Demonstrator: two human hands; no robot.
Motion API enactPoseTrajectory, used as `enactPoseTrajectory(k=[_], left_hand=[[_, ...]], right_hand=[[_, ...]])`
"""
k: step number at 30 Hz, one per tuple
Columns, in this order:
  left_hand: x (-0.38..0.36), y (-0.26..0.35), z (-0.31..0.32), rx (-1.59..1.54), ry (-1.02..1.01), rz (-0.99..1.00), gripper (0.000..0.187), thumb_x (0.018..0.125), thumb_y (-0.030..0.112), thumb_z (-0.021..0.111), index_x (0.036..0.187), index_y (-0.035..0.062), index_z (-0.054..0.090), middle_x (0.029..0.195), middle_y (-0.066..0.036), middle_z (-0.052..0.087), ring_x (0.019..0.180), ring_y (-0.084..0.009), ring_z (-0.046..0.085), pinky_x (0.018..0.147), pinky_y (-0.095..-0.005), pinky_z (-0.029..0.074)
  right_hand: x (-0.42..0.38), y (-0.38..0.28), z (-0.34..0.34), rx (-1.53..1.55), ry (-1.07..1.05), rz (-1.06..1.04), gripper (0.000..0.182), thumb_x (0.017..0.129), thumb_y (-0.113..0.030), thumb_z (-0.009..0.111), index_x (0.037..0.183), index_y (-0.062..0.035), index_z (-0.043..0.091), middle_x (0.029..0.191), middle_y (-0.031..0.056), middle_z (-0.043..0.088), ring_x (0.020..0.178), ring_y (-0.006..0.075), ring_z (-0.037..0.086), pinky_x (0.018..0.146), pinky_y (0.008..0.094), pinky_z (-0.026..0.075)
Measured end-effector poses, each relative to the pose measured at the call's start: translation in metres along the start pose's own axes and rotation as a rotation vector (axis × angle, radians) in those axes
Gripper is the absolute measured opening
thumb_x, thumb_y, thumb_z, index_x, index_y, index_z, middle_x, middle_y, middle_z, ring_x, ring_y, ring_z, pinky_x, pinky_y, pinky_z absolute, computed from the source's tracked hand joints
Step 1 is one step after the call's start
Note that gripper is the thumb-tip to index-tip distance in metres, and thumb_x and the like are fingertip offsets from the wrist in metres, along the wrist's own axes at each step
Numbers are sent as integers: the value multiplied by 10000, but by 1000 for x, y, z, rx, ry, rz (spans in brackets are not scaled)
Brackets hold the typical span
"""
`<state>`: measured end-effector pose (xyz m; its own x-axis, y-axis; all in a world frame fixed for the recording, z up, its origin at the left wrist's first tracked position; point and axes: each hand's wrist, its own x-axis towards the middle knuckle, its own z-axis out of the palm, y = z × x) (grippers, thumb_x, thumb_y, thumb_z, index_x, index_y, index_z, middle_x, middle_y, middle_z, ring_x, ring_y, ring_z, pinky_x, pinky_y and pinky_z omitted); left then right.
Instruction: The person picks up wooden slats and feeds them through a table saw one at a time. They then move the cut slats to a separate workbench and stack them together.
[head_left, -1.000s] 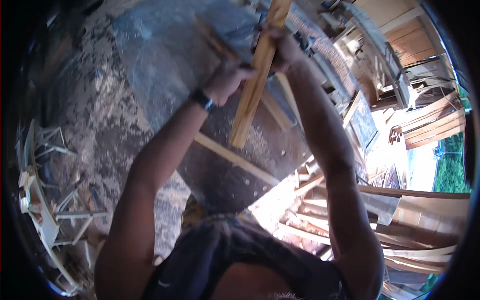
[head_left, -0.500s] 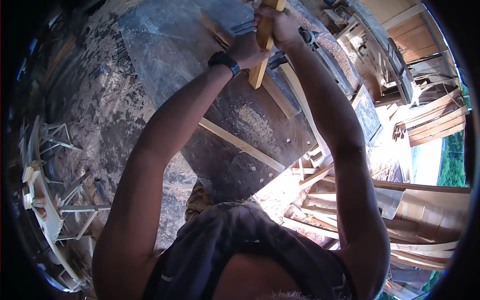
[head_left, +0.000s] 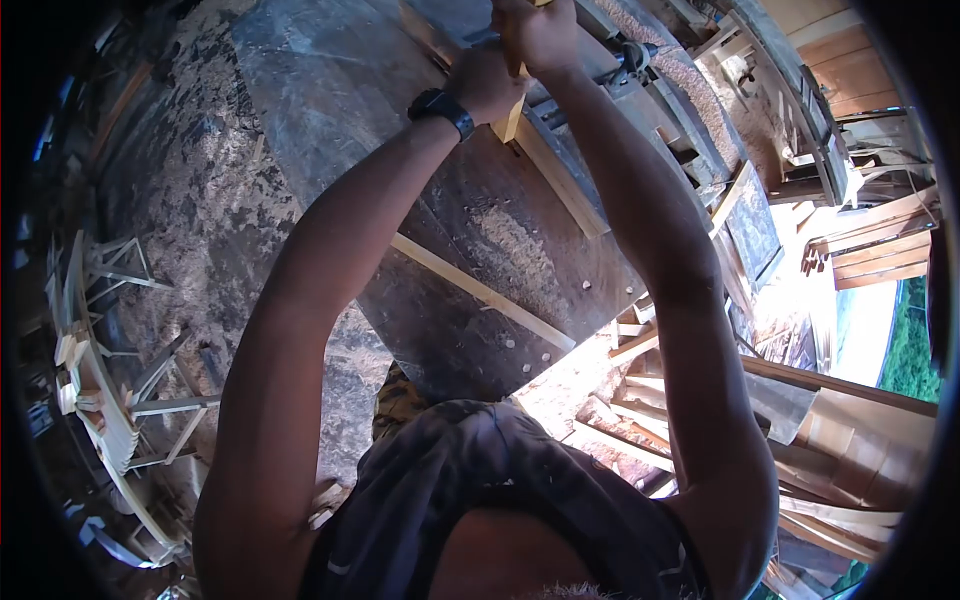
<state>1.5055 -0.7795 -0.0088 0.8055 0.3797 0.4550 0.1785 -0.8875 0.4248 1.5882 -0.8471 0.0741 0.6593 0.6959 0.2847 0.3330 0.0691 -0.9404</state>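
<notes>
Both arms reach forward over a dark, dusty worktable. My left hand [head_left: 487, 82], with a black watch on its wrist, is closed around a wooden piece [head_left: 509, 122] whose near end shows below the fingers. Just beyond it, my right hand [head_left: 538, 38] also grips this piece, with the fingers partly cut off by the top of the view. The hands cover most of the wood. Beneath the right forearm, a flat wooden strip [head_left: 566, 185] lies on the worktable [head_left: 430, 335], and a thinner strip [head_left: 485, 292] rests nearer my body.
Sawdust [head_left: 510, 240] is scattered on the tabletop. Past the right forearm stands metal machinery [head_left: 632, 62] beside a channel of shavings. Scrap boards [head_left: 640, 445] pile up at the lower right. Wooden frames [head_left: 100, 430] stand along the left edge.
Both hands have moved a little farther away with the wooden piece, toward the top edge. Less of the piece shows now. The view has shifted slightly.
</notes>
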Motion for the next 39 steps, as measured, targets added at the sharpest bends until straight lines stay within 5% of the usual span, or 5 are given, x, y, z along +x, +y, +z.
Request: enactPoseTrajectory(k=[10,13,21,33,39], left_hand=[[5,-13,-5,60,102,56,294,817,294,743,973,52,684,961,-171,696,904,-362,685,815,-472,550],[9,-16,4,-57,-19,-125,316,913,315,617,1002,19,680,958,-265,693,919,-443,682,774,-518,548],[12,-30,-7,-5,74,-149,314,812,299,749,971,37,680,955,-179,707,904,-361,694,820,-461,559],[31,-68,-6,101,37,-124,405,873,419,723,1074,68,699,1028,-168,697,940,-322,703,853,-437,563],[59,-138,18,274,62,-17,285,865,310,716,1006,62,705,977,-143,706,933,-366,681,830,-460,567]], right_hand=[[20,14,20,-23,89,-95,301,841,-232,644,717,39,678,602,106,650,562,223,650,553,370,501],[23,23,27,6,124,-84,308,832,-238,641,704,39,681,592,115,654,561,222,657,557,368,508],[40,23,41,-30,124,-133,290,826,-236,647,720,29,695,592,112,651,560,214,659,563,353,513],[66,29,63,-6,88,-96,256,830,-216,677,763,30,697,615,106,658,566,212,658,551,348,510],[95,34,90,-223,163,-104,292,828,-266,681,832,25,701,714,149,687,670,213,689,596,356,523]])
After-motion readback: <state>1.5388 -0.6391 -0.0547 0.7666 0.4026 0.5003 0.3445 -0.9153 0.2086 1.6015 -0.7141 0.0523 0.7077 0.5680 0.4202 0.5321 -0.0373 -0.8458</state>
